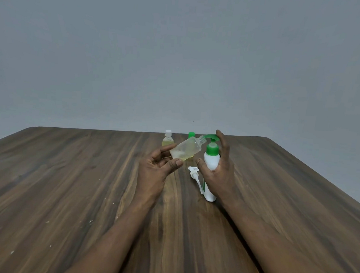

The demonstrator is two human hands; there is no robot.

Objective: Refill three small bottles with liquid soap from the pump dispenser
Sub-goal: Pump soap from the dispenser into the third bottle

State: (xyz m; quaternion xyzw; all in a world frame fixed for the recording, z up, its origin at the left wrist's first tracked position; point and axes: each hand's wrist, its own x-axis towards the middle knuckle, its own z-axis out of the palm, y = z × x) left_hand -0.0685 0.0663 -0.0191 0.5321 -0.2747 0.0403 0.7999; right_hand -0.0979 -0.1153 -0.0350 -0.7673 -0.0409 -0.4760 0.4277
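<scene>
While the left hand point(158, 166) pinches the open small bottle point(185, 150) by its base, with the neck tipped up toward the green spout point(210, 136), the right hand point(221, 172) is wrapped round the white pump dispenser point(211, 159), forefinger point(221, 138) on top of the pump. My read on the tilt: it lines the narrow threaded mouth up with the spout so soap goes in, not down the side. The mouth is just beside the spout; can't tell if they touch. There's some yellowish liquid low in the bottle, so it's partly filled. The dispenser base looks planted on the table point(87, 183), which gives the press something to push against. A white cap with a tube point(193, 172) lies by the dispenser, probably off this bottle. Parked at the back are a white-capped bottle point(168, 139) with yellow liquid and a green-capped bottle point(191, 134), half hidden.
</scene>
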